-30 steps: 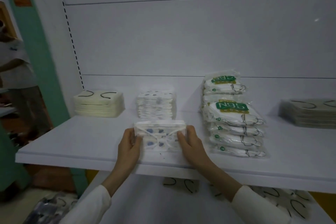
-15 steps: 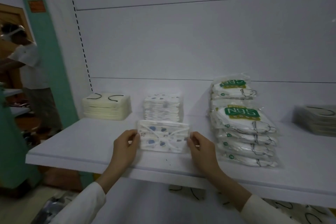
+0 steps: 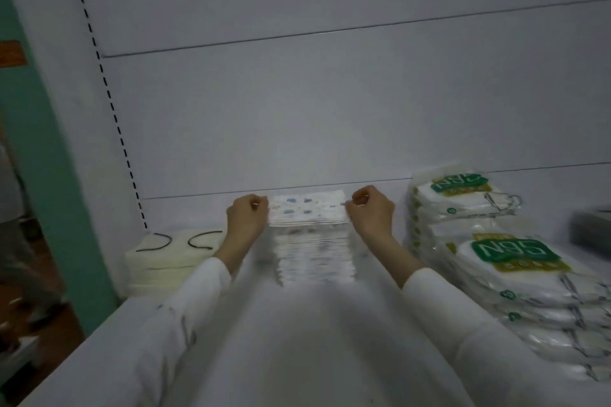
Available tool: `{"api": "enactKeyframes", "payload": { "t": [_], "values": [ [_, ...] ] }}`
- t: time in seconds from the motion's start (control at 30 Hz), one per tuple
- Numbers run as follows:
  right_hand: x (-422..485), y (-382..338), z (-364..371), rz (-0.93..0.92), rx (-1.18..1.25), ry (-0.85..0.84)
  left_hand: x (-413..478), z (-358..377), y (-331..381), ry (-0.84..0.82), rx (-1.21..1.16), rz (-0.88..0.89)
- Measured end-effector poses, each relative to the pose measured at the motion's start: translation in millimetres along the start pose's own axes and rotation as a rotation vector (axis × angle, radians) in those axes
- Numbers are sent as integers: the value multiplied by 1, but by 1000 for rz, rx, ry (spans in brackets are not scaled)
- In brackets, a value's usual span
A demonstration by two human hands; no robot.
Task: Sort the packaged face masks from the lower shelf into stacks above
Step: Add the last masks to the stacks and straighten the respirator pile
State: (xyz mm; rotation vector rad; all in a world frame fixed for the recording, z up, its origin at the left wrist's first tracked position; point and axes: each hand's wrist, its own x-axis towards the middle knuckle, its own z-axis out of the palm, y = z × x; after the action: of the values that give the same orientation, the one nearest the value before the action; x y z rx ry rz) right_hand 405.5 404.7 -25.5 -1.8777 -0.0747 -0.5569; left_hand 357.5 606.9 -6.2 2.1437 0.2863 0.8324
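Shop: slotted display shelf with packaged N95 masks

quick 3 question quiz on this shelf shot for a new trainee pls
1. True or false: the left hand and right hand each hold an end of the patterned mask pack.
2. Which sits directly right of the patterned stack? A glove boxes B N95 stack C bottles
3. What colour are the ear loops on the cream stack?
Key: 1 true; 2 B; 3 black
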Motion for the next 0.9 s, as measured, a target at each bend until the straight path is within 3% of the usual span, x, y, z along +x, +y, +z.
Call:
{"api": "enactKeyframes", "payload": {
  "t": [0.13, 0.27, 0.63, 0.9],
  "values": [
    [19, 13, 16, 46, -159, -65, 23, 18, -22, -183, 71, -66],
    [21, 20, 17, 65, -235, -54, 27, 23, -31, -281, 117, -22],
    [19, 25, 20, 40, -443, -48, 31, 19, -40, -331, 96, 69],
    [9, 14, 12, -221, -538, -20, 24, 1, -39, -249, 211, 220]
  ]
}}
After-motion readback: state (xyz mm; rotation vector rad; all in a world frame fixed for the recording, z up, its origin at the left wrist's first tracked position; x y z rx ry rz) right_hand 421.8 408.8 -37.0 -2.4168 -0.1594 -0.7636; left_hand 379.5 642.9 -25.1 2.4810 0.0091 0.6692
